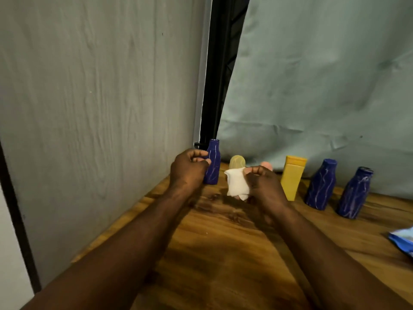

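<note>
A blue bottle (212,163) with pale streaks stands upright at the wooden table's (223,253) back left corner. My left hand (188,170) is against its left side with the fingers curled in. The thumb tip touches the bottle, and nothing shows inside the hand. My right hand (264,186) is in front of the row of bottles. It grips a crumpled white cloth (237,184), which hangs just above the tabletop.
Behind the cloth are a pale yellow round object (237,161) and a pink object (267,164). To the right stand a yellow bottle (291,177) and two more blue bottles (321,184) (355,193). A blue-white packet (402,240) lies at the right edge. A grey panel (100,108) walls the left side.
</note>
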